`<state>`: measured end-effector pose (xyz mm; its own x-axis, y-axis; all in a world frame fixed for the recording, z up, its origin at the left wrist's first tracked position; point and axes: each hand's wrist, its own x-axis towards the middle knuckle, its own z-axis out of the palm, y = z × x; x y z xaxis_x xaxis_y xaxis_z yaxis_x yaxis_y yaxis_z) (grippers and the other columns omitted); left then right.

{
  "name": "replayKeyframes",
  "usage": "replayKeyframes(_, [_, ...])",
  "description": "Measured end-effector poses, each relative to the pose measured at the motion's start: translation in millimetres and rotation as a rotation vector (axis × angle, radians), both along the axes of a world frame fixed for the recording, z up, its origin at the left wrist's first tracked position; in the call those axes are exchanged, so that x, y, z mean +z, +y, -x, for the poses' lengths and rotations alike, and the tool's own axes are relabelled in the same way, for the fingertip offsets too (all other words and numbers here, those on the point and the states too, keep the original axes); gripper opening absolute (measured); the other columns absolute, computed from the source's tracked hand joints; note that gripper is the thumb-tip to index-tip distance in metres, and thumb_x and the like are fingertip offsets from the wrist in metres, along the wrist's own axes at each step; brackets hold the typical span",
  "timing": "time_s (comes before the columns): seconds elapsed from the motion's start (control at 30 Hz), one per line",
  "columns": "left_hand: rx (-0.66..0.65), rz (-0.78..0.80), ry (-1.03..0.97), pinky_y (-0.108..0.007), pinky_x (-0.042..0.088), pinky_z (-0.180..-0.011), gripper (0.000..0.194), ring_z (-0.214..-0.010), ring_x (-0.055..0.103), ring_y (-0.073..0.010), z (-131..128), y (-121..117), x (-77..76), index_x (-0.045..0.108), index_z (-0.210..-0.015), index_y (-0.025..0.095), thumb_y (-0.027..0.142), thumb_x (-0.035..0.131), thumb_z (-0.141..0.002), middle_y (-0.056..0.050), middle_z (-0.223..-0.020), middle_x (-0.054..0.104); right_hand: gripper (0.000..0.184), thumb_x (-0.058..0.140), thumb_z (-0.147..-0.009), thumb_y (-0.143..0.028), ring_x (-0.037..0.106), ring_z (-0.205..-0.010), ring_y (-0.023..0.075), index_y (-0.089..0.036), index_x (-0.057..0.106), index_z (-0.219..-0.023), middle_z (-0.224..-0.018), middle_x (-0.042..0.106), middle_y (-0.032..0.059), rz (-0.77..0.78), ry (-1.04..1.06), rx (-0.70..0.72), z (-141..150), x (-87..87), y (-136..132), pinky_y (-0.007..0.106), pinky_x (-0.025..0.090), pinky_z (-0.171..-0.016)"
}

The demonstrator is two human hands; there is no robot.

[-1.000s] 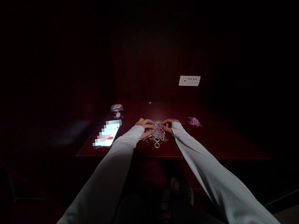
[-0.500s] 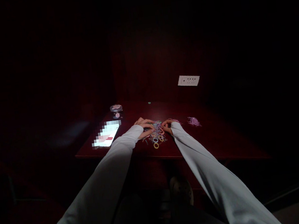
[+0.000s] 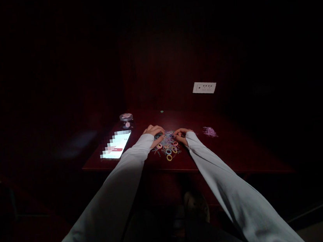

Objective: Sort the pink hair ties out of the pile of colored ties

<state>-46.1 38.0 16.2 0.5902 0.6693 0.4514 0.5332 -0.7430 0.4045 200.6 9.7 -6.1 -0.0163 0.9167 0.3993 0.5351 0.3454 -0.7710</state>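
Pile of coloured bands (image 3: 171, 146): mid-desk, between both hands; tangled, pastel, some ring-shaped.
Desk (image 3: 237, 159): dark red, running out from the pile toward 4 o'clock.
Arms: grey-white sleeves (image 3: 98, 207), reaching in from 7 and 5 o'clock.
Left hand (image 3: 155, 134): back up, at the pile's 10 o'clock edge; fingers bent, a narrow gap to the thumb. I cannot tell if it grips anything.
Right hand (image 3: 182, 134): at the pile's 2 o'clock edge, thumb and forefinger nearly together; whether a band sits between them is unclear.
Phone (image 3: 119, 145): lit, at 9 o'clock; screen partly pixelated, its small characters unreadable.
Wall socket (image 3: 204, 88): white, 1 o'clock.
Jar (image 3: 126, 121): clear, 10 o'clock; pink label, no legible wording.
Purple bundle (image 3: 210, 132): 3 o'clock, apart from the pile.
Yellow ring (image 3: 170, 160): the pile's 6 o'clock edge.
Green ring (image 3: 162, 111): alone, 12 o'clock.
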Motion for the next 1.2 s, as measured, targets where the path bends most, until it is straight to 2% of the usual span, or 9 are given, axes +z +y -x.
replayKeyframes(0.2, [0.018,-0.024,0.014,-0.039,0.042,-0.103,0.014,-0.112,0.054,-0.0239,-4.7,-9.5,3.5,0.072,-0.103,0.026,0.033,0.062,-0.097,-0.004,-0.123,0.071,0.032,0.073,-0.079,-0.054,0.049,-0.064,0.0148,-0.023,0.077,-0.085,-0.066,0.057,-0.001,-0.083,-0.071,-0.001,7.7,4.9,-6.1,0.027,0.04,-0.063])
replayKeyframes(0.37, [-0.051,-0.061,0.007,-0.038,0.041,-0.099,0.021,-0.109,0.053,-0.0231,-12.6,-9.9,2.5,0.07,-0.097,0.025,0.044,0.064,-0.098,-0.003,-0.117,0.071,0.026,0.074,-0.083,-0.048,0.052,-0.068,0.0162,-0.023,0.077,-0.085,-0.071,0.059,0.0,-0.204,-0.167,0.128,13.3,9.2,-8.2,0.03,0.044,-0.071])
replayKeyframes(0.53, [-0.003,-0.064,-0.024,-0.038,0.041,-0.096,0.013,-0.106,0.053,-0.0229,-18.6,1.6,-5.2,0.071,-0.094,0.024,0.035,0.065,-0.097,-0.003,-0.112,0.071,0.023,0.075,-0.084,-0.046,0.052,-0.068,0.0163,-0.023,0.077,-0.087,-0.071,0.059,-0.0005,-0.206,-0.178,0.122,15.9,9.5,-10.0,0.029,0.043,-0.07])
replayKeyframes(0.73, [0.035,-0.092,-0.095,-0.039,0.044,-0.098,0.016,-0.104,0.054,-0.023,-21.9,6.9,-13.1,0.072,-0.092,0.024,0.03,0.059,-0.098,-0.004,-0.109,0.072,0.037,0.064,-0.088,-0.053,0.048,-0.059,0.0145,-0.025,0.073,-0.109,-0.071,0.058,-0.0024,-0.143,-0.012,0.072,15.7,0.2,-6.7,0.027,0.042,-0.057])
replayKeyframes(0.9, [0.05,-0.098,-0.096,-0.039,0.046,-0.098,0.02,-0.103,0.054,-0.0226,-21.6,7.2,-13.5,0.072,-0.092,0.024,0.031,0.054,-0.099,-0.004,-0.108,0.071,0.046,0.057,-0.089,-0.065,0.057,-0.067,0.0181,-0.024,0.075,-0.092,-0.075,0.064,0.0025,-0.13,-0.034,0.026,16.8,-2.7,-2.5,0.029,0.048,-0.062])
replayKeyframes(1.0, [0.056,-0.09,-0.088,-0.039,0.046,-0.098,0.019,-0.103,0.054,-0.0227,-20.9,6.2,-11.3,0.072,-0.093,0.023,0.029,0.055,-0.099,-0.005,-0.109,0.071,0.05,0.055,-0.088,-0.071,0.06,-0.071,0.0194,-0.024,0.074,-0.085,-0.076,0.065,0.0036,-0.14,-0.047,0.044,18.2,0.3,-4.3,0.031,0.049,-0.067])
replayKeyframes(1.2, [0.027,-0.091,-0.054,-0.038,0.046,-0.096,0.019,-0.104,0.056,-0.0228,-17.8,3.2,-5.3,0.072,-0.094,0.024,0.031,0.055,-0.1,-0.005,-0.11,0.072,0.045,0.064,-0.085,-0.067,0.058,-0.072,0.0184,-0.023,0.073,-0.078,-0.073,0.064,0.0023,-0.166,-0.124,0.075,20.7,6.9,-9.8,0.032,0.049,-0.074])
